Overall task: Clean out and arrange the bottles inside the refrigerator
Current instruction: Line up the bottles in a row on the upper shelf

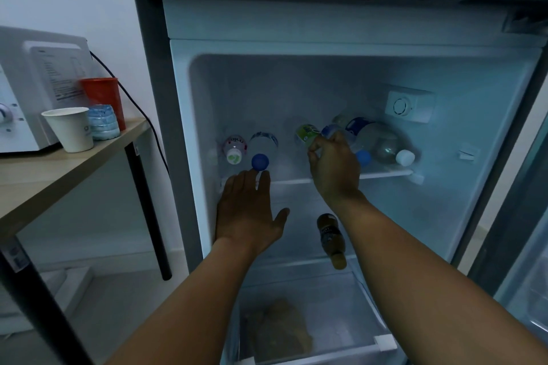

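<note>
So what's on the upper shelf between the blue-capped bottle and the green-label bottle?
Nothing: in the head view, bare shelf separates the blue-capped bottle from the green-label bottle.

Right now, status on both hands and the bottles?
Left hand open, fingertips at blue-capped bottle. Right hand gripping green-labelled bottle. Other bottles crowd the right; dark bottle lies below.

Microwave (32, 89), red cup (103, 98), paper cup (71, 132) on wooden table (59, 169).
</note>
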Action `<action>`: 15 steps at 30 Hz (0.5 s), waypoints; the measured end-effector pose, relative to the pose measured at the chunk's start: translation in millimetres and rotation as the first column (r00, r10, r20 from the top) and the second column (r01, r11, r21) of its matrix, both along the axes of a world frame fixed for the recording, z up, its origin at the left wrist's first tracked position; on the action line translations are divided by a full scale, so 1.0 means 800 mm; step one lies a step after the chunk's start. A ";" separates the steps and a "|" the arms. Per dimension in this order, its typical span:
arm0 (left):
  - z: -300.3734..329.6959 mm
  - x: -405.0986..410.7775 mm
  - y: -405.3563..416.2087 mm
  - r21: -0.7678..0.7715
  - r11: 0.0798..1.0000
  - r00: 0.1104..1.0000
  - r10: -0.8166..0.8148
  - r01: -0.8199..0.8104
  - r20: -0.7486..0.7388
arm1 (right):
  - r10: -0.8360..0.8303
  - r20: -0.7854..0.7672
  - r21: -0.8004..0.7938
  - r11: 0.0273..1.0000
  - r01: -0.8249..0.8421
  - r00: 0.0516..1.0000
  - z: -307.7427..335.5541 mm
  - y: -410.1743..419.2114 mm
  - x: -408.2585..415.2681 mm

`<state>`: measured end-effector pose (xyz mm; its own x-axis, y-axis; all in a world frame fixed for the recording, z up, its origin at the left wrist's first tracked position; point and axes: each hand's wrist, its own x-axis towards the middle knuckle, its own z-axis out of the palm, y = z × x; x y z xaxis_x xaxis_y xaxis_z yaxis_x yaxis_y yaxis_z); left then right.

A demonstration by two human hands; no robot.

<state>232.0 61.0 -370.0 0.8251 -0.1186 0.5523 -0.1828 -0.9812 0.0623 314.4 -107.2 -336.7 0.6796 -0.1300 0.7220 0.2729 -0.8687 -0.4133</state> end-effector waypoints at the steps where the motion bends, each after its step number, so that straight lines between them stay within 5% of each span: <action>1: 0.000 0.000 0.001 0.005 1.000 1.000 0.001 -0.001 0.003 | 0.006 -0.001 -0.003 1.000 -0.006 1.000 -0.002 0.000 0.001; 5: 0.002 0.000 0.006 -0.006 1.000 1.000 -0.002 0.002 -0.005 | 0.107 0.037 0.025 0.994 -0.108 0.994 -0.015 0.002 -0.010; 10: 0.006 -0.004 0.006 -0.018 1.000 1.000 -0.016 0.016 -0.006 | 0.106 0.267 0.303 0.934 -0.188 0.958 -0.042 -0.002 -0.059; 15: 0.002 -0.005 0.002 -0.019 0.999 0.999 -0.026 0.026 -0.024 | 0.014 0.009 0.284 0.959 -0.016 1.000 -0.127 -0.015 -0.088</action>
